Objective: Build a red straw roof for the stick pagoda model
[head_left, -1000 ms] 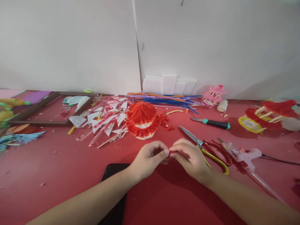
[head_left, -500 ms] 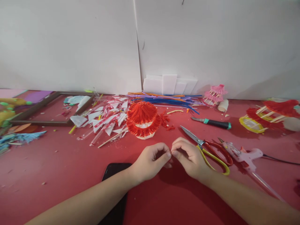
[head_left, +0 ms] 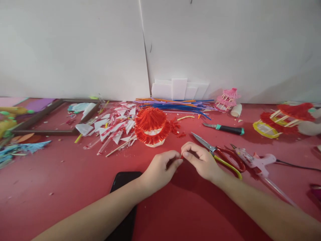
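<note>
My left hand (head_left: 160,170) and my right hand (head_left: 200,161) meet fingertip to fingertip above the red table, thumbs and forefingers curled into pinches. A tiny red piece (head_left: 182,156) shows between the fingertips; most of it is hidden, so its kind is unclear. Just beyond them stands a small model pavilion (head_left: 152,125) with two fuzzy red roof tiers and a pale base. Red fuzzy scraps (head_left: 176,127) lie at its right. Scissors (head_left: 217,150) with red and yellow handles rest partly behind my right hand. Under my left forearm lies a black phone (head_left: 122,187).
Plastic and paper scraps (head_left: 115,127) spread left of the pavilion, near a brown frame (head_left: 45,132). Pipe cleaners (head_left: 175,106) lie along the wall. To the right are a utility knife (head_left: 229,129), a glue gun (head_left: 258,162) with a cord, and another red-roofed model (head_left: 286,120).
The view has shifted slightly. My hands remain together, with the right fingertips a little higher, and a bit of red now shows between them.
</note>
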{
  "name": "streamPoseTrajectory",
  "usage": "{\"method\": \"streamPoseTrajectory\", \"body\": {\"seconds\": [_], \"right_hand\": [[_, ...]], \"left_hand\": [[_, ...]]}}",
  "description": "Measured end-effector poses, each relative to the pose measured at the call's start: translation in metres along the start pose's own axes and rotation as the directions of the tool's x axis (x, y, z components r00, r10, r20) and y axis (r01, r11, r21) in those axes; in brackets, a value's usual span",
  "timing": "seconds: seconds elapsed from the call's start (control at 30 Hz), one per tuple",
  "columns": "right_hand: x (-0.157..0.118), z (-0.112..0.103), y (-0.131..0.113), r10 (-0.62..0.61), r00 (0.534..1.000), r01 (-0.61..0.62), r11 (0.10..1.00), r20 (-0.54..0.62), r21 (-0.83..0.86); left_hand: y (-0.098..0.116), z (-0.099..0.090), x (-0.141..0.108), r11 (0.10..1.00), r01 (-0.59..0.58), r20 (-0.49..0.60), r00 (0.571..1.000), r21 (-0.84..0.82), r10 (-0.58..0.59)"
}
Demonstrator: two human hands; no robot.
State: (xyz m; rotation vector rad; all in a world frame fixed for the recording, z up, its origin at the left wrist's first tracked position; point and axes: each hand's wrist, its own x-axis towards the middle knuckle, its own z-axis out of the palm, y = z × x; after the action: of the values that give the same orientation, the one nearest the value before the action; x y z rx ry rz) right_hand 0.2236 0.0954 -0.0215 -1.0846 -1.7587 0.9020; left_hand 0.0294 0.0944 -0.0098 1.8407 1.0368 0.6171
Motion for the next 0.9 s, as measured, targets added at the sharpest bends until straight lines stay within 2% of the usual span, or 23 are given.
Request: {"method": "streamPoseTrajectory", "body": {"seconds": [0.07,0.2,0.27,0.37,0.43,0.53,0.7,0.8,0.9], "right_hand": [[0.009,-0.007,0.007,0.029,0.995,-0.037,0.996,-0.1,-0.079],[0.042,-0.033,0.031,0.022,0.969,-0.094,0.954,-0.245,-0.284],[0.06,-0.045,0.042,0.01,0.974,-0.103,0.911,-0.228,-0.399],[0.08,-0.053,0.052,0.019,0.994,-0.075,0.846,-0.11,-0.527],[0.089,-0.052,0.05,0.01,0.999,-0.035,0.813,-0.046,-0.582],[0.097,-0.047,0.038,-0.039,0.999,0.013,0.779,-0.027,-0.627],[0.105,-0.039,0.015,-0.119,0.989,0.04,0.778,-0.085,-0.628],[0.106,-0.037,0.011,-0.143,0.984,0.052,0.795,-0.104,-0.605],[0.105,-0.037,0.012,-0.148,0.98,0.043,0.813,-0.136,-0.58]], "left_hand": [[-0.001,0.0,0.0,0.987,-0.033,-0.063,0.997,0.16,0.043],[-0.003,0.002,0.002,0.906,-0.053,-0.066,0.994,0.42,0.088],[-0.003,0.004,0.003,0.855,-0.044,-0.061,0.994,0.517,0.088],[-0.003,0.007,0.005,0.789,-0.034,-0.062,0.994,0.614,0.092],[-0.002,0.01,0.005,0.753,-0.023,-0.071,0.993,0.658,0.093],[0.001,0.017,0.001,0.71,-0.014,-0.067,0.994,0.704,0.087],[0.005,0.027,-0.001,0.685,-0.106,0.143,0.99,0.721,0.002],[0.003,0.029,0.016,0.691,-0.111,0.198,0.979,0.715,-0.048],[-0.001,0.032,0.049,0.69,-0.055,0.157,0.984,0.721,-0.086]]}}
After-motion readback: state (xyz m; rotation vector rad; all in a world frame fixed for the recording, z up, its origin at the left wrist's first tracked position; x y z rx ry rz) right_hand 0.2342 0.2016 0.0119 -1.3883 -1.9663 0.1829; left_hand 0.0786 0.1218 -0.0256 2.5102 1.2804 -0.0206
